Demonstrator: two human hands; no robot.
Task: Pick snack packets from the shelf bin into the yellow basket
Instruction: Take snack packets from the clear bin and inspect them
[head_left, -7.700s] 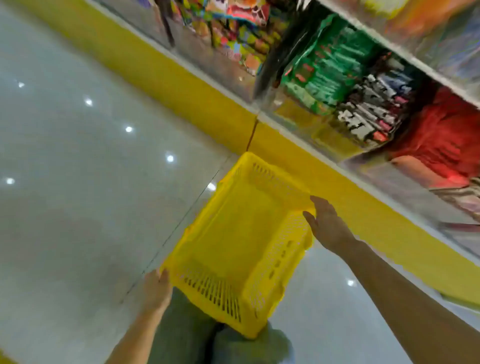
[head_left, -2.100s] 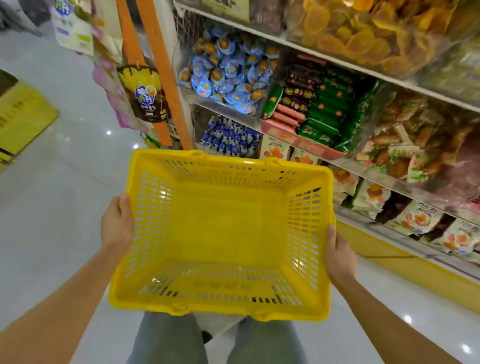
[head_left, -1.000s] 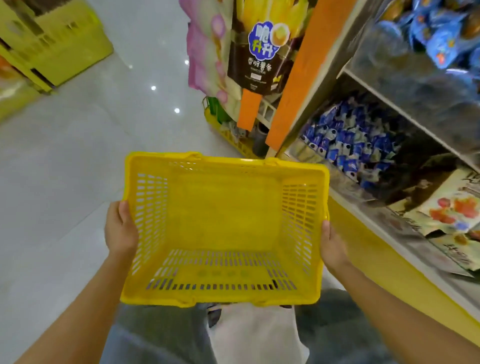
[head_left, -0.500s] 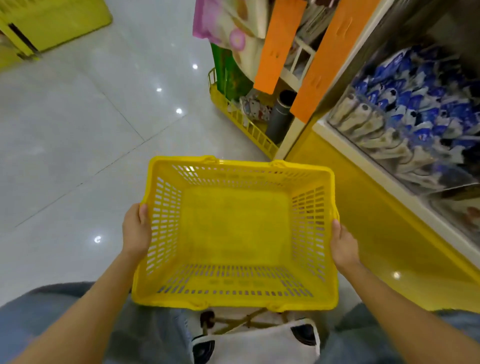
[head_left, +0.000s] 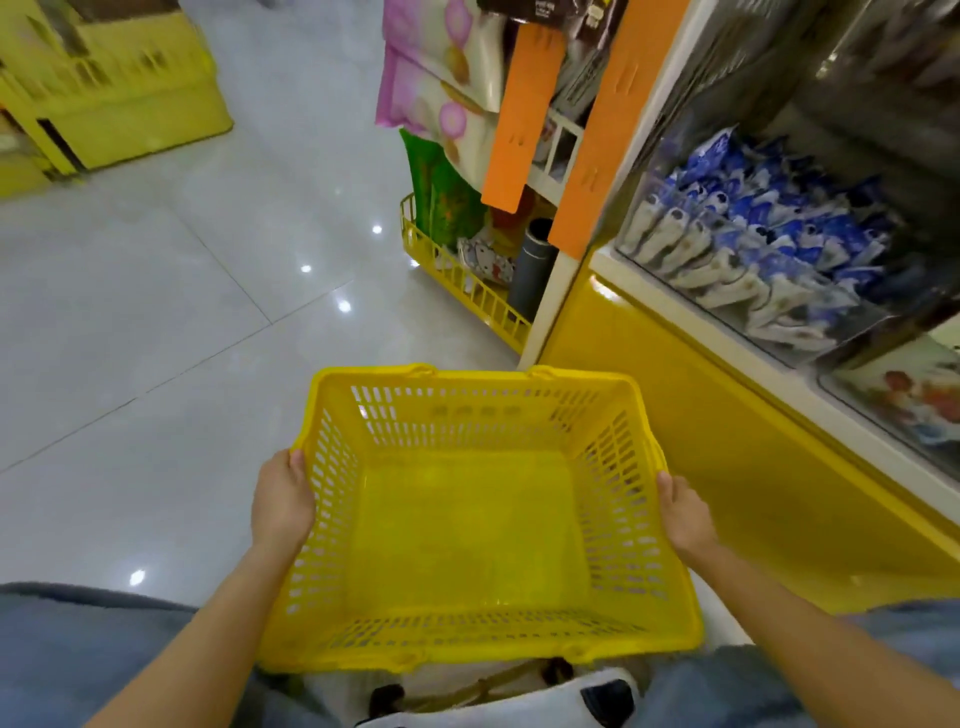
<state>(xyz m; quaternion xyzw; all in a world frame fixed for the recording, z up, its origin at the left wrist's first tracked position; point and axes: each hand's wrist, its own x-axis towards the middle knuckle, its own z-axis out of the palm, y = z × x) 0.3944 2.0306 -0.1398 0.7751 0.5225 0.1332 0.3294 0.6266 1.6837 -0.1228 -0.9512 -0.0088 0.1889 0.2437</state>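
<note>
An empty yellow basket (head_left: 467, 525) with slotted walls is held low in front of me, close to the floor. My left hand (head_left: 283, 501) grips its left rim and my right hand (head_left: 683, 517) grips its right rim. At the upper right, a clear shelf bin (head_left: 743, 317) on the lowest shelf holds blue and white snack packets (head_left: 769, 234). The bin lies above and to the right of the basket, beyond the yellow shelf base (head_left: 727, 415).
An orange shelf post (head_left: 597, 140) stands left of the bin. A low yellow wire rack (head_left: 462, 286) with goods sits at the shelf end, with hanging pink packets (head_left: 441, 78) above. A yellow display (head_left: 104, 88) stands far left across the grey tiled floor (head_left: 156, 338). Another bin (head_left: 904, 400) shows at right.
The view has dropped lower and the basket has come down nearer the floor beside the shelf base. Both hands keep the same hold on its rims.
</note>
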